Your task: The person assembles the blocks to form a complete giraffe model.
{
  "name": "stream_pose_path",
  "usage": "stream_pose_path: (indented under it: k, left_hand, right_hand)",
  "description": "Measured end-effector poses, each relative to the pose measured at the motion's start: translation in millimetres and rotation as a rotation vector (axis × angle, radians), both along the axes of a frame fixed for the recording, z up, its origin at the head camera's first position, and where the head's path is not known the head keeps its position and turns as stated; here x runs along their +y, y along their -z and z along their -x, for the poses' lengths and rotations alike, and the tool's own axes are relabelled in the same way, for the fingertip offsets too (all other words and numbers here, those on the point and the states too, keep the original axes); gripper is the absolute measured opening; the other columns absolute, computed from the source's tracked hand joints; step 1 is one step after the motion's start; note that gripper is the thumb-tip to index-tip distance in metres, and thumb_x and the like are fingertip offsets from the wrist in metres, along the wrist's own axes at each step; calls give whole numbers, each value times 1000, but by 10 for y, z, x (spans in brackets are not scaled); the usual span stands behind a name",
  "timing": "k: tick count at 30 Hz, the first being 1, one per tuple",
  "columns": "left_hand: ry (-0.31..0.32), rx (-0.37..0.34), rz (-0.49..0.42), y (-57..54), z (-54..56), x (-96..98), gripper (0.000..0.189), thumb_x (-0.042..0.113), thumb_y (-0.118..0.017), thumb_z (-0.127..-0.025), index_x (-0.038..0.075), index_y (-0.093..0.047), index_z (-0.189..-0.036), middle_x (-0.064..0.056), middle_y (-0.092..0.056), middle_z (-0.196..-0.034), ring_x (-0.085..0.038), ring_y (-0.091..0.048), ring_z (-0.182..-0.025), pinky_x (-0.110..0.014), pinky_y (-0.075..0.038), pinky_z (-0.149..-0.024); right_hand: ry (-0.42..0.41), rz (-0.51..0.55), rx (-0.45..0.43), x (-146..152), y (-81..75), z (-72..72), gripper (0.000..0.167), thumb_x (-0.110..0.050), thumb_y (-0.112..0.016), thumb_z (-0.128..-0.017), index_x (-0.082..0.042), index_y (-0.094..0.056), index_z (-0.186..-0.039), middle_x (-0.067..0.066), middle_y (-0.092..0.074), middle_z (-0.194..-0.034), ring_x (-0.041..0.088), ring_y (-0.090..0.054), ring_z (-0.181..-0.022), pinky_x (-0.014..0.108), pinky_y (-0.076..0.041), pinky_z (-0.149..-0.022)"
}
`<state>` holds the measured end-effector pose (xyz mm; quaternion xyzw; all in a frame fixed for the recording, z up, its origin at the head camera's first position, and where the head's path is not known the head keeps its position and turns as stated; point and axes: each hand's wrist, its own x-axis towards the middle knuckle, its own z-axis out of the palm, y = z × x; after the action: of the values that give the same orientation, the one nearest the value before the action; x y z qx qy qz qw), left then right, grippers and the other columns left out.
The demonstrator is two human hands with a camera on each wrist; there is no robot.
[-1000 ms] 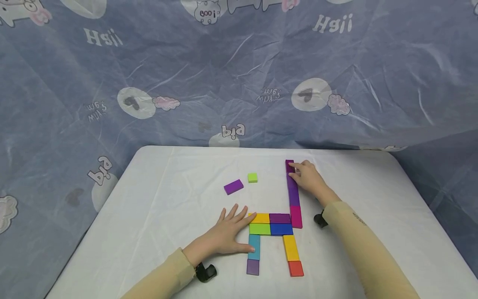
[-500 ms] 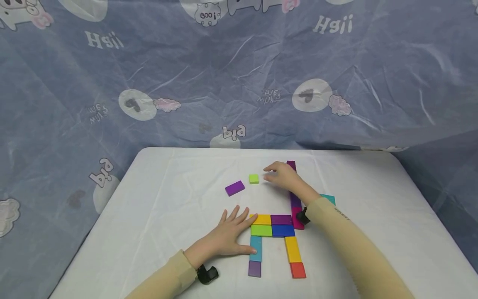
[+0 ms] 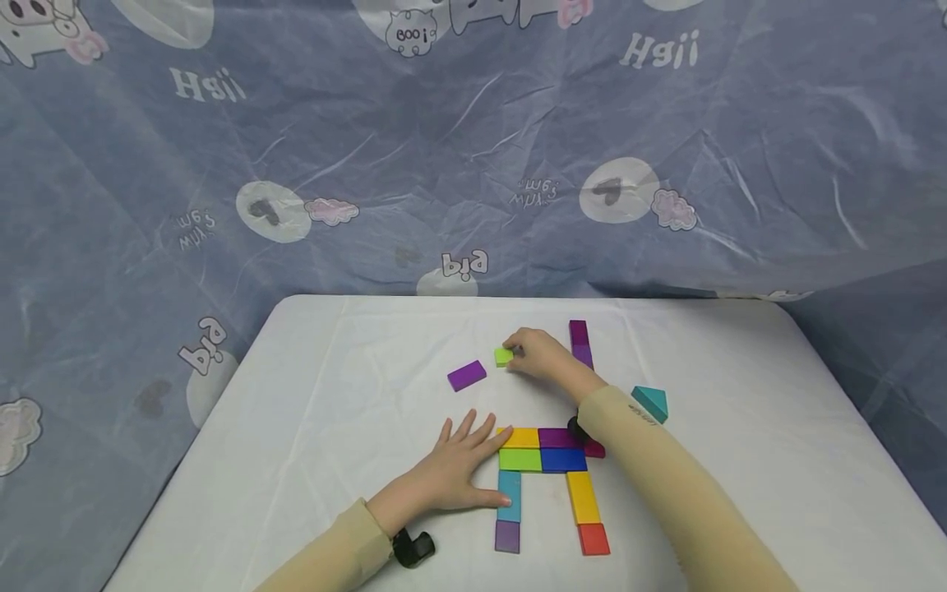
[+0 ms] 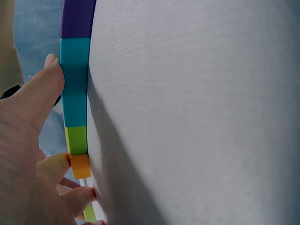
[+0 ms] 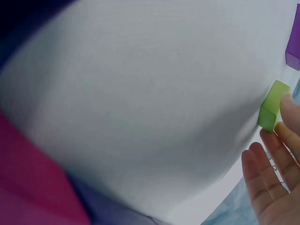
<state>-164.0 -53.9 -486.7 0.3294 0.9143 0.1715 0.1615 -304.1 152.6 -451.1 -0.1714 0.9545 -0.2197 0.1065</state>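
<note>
In the head view, my left hand [image 3: 447,473] lies with fingers spread at the left side of a figure of coloured blocks. Its thumb rests on the light blue block [image 3: 509,485], and a fingertip touches the yellow block [image 3: 522,437]. My right hand [image 3: 543,355] reaches over to a small lime green block [image 3: 503,358], thumb and forefinger pinching its right end. The right wrist view shows the thumb on one side of this lime green block [image 5: 274,103] and a fingertip at its lower end. A loose purple block [image 3: 467,376] lies just left of it.
My right forearm crosses a column of blocks topped by a dark purple block [image 3: 578,332], hiding its middle. A teal triangular block [image 3: 653,403] lies right of the forearm. Red [image 3: 594,539] and violet [image 3: 507,536] blocks end the figure's two legs on the white table [image 3: 355,395].
My right hand has left the top of the purple column and moved left to the lime green block. The teal triangular block has come into sight. My left hand stays put.
</note>
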Motion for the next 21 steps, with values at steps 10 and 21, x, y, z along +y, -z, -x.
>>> stream_pose_path:
  k: [10, 21]
  left_hand:
    - [-9, 7, 12, 16, -3, 6, 97, 71, -62, -81, 33, -18, -158, -6, -17, -165, -37, -5, -153, -69, -8, -117]
    - [-10, 5, 8, 20, -11, 4, 97, 71, -62, -81, 33, -18, -158, -6, -17, -165, -36, -4, -153, -68, -7, -117]
  right_hand:
    - [-33, -78, 33, -63, -16, -11, 37, -16, -76, -86, -3, -69, -121, 11, -68, -111, 23, -60, -96, 40, -49, -101]
    - [109, 3, 96, 239, -174, 119, 40, -16, -75, -87, 1, -67, -122, 18, -69, -114, 30, -64, -103, 44, -52, -95]
